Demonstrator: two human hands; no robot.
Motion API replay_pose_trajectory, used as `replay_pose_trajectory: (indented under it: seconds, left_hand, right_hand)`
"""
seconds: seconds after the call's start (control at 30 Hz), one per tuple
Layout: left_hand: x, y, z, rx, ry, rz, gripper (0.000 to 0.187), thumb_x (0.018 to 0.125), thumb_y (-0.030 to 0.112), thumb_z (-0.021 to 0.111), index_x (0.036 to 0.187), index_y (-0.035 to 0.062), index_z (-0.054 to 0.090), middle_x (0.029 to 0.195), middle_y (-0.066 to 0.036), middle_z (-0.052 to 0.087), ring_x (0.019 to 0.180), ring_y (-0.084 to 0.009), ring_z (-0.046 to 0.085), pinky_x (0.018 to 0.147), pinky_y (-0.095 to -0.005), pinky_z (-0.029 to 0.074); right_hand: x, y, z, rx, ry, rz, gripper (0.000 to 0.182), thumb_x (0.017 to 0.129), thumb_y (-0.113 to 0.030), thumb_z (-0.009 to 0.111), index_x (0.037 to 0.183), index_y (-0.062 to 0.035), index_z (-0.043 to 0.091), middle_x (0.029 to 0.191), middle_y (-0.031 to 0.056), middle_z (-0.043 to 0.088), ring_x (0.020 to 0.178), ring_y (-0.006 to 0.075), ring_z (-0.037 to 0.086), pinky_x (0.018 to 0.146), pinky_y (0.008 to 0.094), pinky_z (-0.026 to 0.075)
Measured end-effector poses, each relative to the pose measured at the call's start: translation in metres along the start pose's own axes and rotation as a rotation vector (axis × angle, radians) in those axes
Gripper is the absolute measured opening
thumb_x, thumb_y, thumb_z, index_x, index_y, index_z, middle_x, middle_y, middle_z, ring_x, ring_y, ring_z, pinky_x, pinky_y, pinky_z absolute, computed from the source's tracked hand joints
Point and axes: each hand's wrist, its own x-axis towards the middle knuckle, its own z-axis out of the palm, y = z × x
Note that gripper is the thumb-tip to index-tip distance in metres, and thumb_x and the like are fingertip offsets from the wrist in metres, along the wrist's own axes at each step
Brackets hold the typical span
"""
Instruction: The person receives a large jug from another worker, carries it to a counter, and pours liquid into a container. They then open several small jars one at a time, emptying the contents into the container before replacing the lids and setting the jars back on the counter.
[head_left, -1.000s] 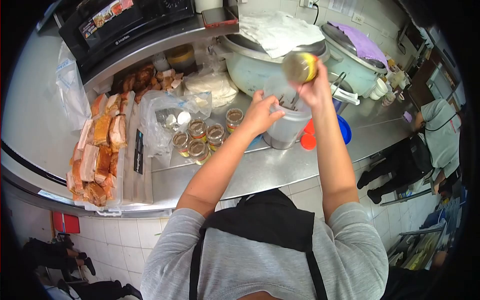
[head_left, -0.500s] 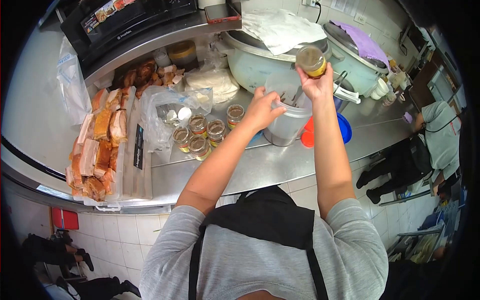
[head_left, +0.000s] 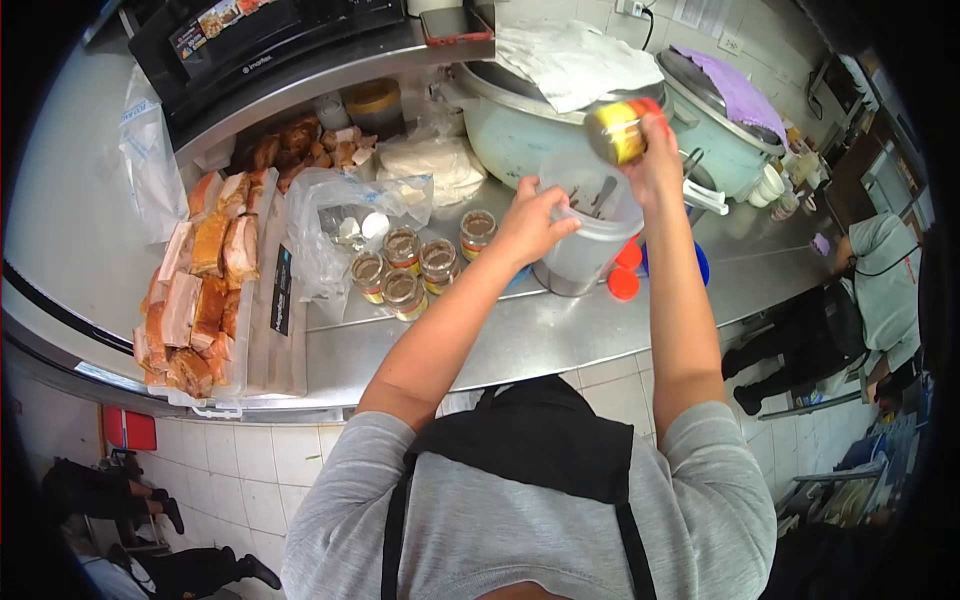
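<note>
Near the counter's left end, a clear tray is carrying stacked meat pieces, browned on some faces and pale on others. A crumpled clear bag is lying just right of it. Then five small glass jars are standing upright in a loose cluster, brown showing at their tops; one is sitting a little apart, towards the left hand. Behind them, a pale wrapped bundle is resting farther from the counter's front edge.

Left hand: closing round the near-left rim of a tall translucent container, thumb over the lip. The container is standing on the counter, right of the jars and back from the front edge; dark smears are marking its inside wall. Beyond it, a large pale pot is bearing a white cloth.

Right hand: holding a yellow-labelled jar in a curled grip, raised and tilted above the container's far rim. Motion is blurring it; I cannot tell which way its mouth is facing.

Red lids are lying just right of the container's base, a blue lid beside them. Farther right, a person is standing at the counter's far-right end.
</note>
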Motion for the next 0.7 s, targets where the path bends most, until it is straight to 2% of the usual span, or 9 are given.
replay_pose_trajectory:
  seconds: [0.03, 0.17, 0.2, 0.3, 0.33, 0.43, 0.47, 0.6, 0.7]
  left_hand:
    - [0.000, 0.001, 0.001, -0.013, 0.005, -0.015, 0.032, 0.069, 0.024, 0.067, 0.092, 0.0087, 0.050, 0.115, -0.027, 0.033, 0.106, -0.0397, 0.039, 0.088, -0.0380, 0.036]
    - [0.004, 0.002, -0.002, -0.056, 0.002, -0.040, 0.059, 0.065, 0.027, 0.069, 0.111, 0.0030, 0.041, 0.119, -0.026, 0.030, 0.112, -0.0371, 0.035, 0.094, -0.0371, 0.031]
    - [0.003, 0.011, 0.003, -0.107, 0.182, -0.095, 0.083, 0.063, 0.027, 0.071, 0.124, -0.0001, 0.023, 0.122, -0.025, 0.029, 0.116, -0.0345, 0.032, 0.097, -0.0382, 0.028]
    - [0.005, 0.031, 0.000, -0.017, 0.381, 0.092, 0.092, 0.063, 0.027, 0.071, 0.128, 0.0023, 0.011, 0.121, -0.023, 0.031, 0.116, -0.0317, 0.032, 0.096, -0.0388, 0.028]
    - [0.007, 0.032, 0.003, -0.331, 0.324, 0.056, 0.087, 0.065, 0.024, 0.070, 0.127, 0.0032, 0.011, 0.119, -0.019, 0.034, 0.109, -0.0260, 0.039, 0.094, -0.0383, 0.030]
    - [0.016, 0.029, -0.006, -0.948, 0.247, -0.077, 0.076, 0.067, 0.020, 0.068, 0.121, -0.0001, 0.018, 0.110, -0.015, 0.041, 0.099, -0.0240, 0.047, 0.088, -0.0367, 0.036]
    - [0.015, 0.031, -0.013, -0.887, 0.211, -0.125, 0.065, 0.074, 0.030, 0.060, 0.119, 0.0031, 0.022, 0.108, -0.011, 0.043, 0.094, -0.0189, 0.049, 0.081, -0.0340, 0.039]
    - [0.019, 0.029, -0.016, -1.038, -0.187, -0.257, 0.069, 0.078, 0.057, 0.040, 0.126, 0.0110, 0.021, 0.116, -0.012, 0.042, 0.087, -0.0164, 0.050, 0.067, -0.0263, 0.038]
    - [0.015, 0.040, -0.019, -0.908, 0.049, -0.397, 0.070, 0.080, 0.055, 0.041, 0.130, 0.0121, 0.014, 0.118, -0.016, 0.039, 0.086, -0.0169, 0.050, 0.067, -0.0268, 0.038]
  right_hand:
    - [-0.003, -0.007, 0.005, 0.064, 0.075, 0.051, 0.040, 0.080, -0.026, 0.056, 0.112, -0.0089, 0.040, 0.103, 0.0087, 0.052, 0.088, 0.0232, 0.057, 0.065, 0.0414, 0.050]
    - [-0.033, 0.001, 0.017, -0.249, -0.230, 0.044, 0.044, 0.077, -0.023, 0.061, 0.114, -0.0100, 0.041, 0.100, 0.0051, 0.054, 0.084, 0.0157, 0.056, 0.066, 0.0342, 0.051]
    - [-0.038, -0.002, 0.021, -0.291, -0.252, 0.078, 0.046, 0.076, -0.023, 0.063, 0.114, -0.0095, 0.041, 0.102, 0.0059, 0.053, 0.084, 0.0149, 0.056, 0.066, 0.0323, 0.050]
    - [-0.043, 0.009, 0.026, -0.366, -0.295, -0.005, 0.058, 0.072, -0.024, 0.067, 0.119, -0.0084, 0.037, 0.105, 0.0091, 0.051, 0.082, 0.0137, 0.055, 0.062, 0.0277, 0.049]
    - [-0.045, 0.010, 0.029, -0.385, -0.311, -0.067, 0.063, 0.071, -0.024, 0.068, 0.122, -0.0082, 0.035, 0.106, 0.0102, 0.050, 0.082, 0.0134, 0.055, 0.061, 0.0263, 0.049]
    - [-0.061, -0.015, 0.029, -0.597, -0.371, -0.055, 0.081, 0.066, -0.025, 0.072, 0.130, -0.0077, 0.024, 0.111, 0.0131, 0.046, 0.084, 0.0150, 0.053, 0.057, 0.0248, 0.047]
    - [-0.058, -0.015, 0.028, -0.510, -0.381, 0.000, 0.093, 0.063, -0.024, 0.074, 0.133, -0.0081, 0.015, 0.113, 0.0134, 0.045, 0.087, 0.0174, 0.052, 0.055, 0.0239, 0.046]
    - [-0.058, 0.003, 0.033, -0.160, -0.376, -0.098, 0.084, 0.068, -0.017, 0.071, 0.131, -0.0094, 0.016, 0.114, 0.0107, 0.045, 0.095, 0.0202, 0.051, 0.070, 0.0307, 0.048]
    - [-0.035, 0.003, 0.020, -0.014, -0.247, -0.037, 0.071, 0.072, -0.014, 0.066, 0.127, -0.0077, 0.021, 0.115, 0.0097, 0.045, 0.099, 0.0228, 0.051, 0.078, 0.0378, 0.047]
